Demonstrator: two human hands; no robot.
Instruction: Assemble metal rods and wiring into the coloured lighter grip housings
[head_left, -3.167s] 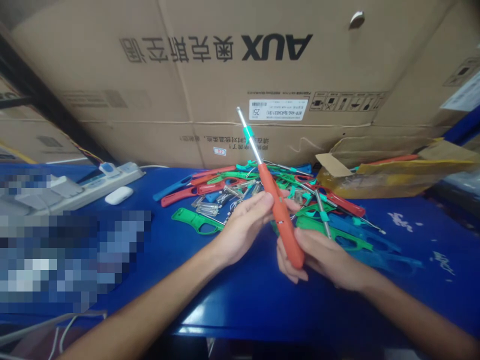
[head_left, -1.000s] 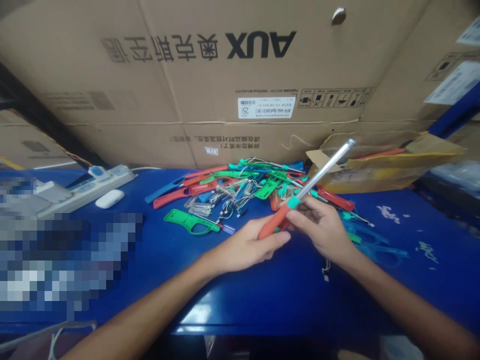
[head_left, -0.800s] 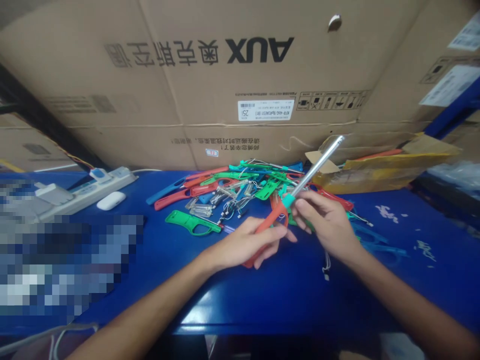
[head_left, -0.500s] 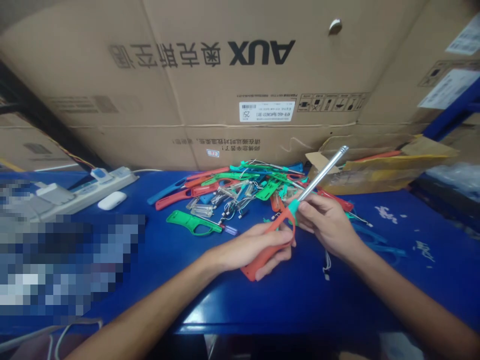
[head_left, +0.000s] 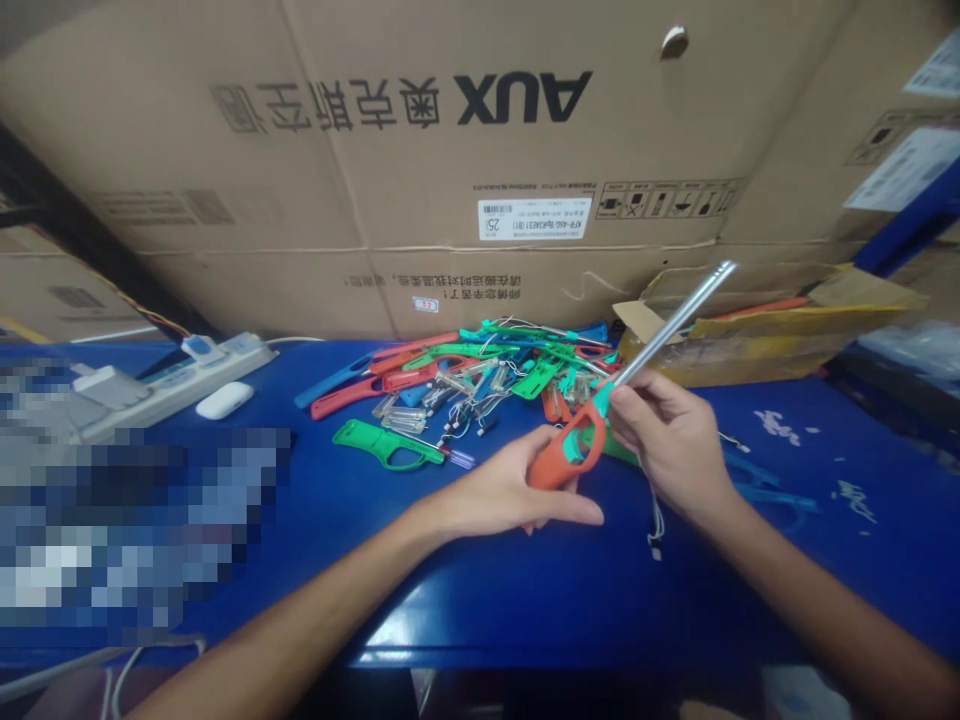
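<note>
An orange long-necked lighter is tilted up to the right above the table, its silver tube pointing away from me. My left hand is wrapped round its body, thumb stretched along the near side. A green trigger shows inside the orange loop. My right hand pinches the lighter at the green collar, where the tube begins. Thin white wires with a small dark end show below my right hand; whether it holds them I cannot tell. A green lighter half-shell lies left of my hands, beside a screwdriver with a purple handle.
Behind my hands lies a heap of coloured lighter shells, clear fuel tanks and wires. A power strip and white case sit left. An open carton stands right, before a large cardboard box.
The lighter has swung from pointing up-left to up-right, and my right hand has shifted from its lower end to the collar. Lately the lighter has turned and risen slightly, showing its green trigger.
</note>
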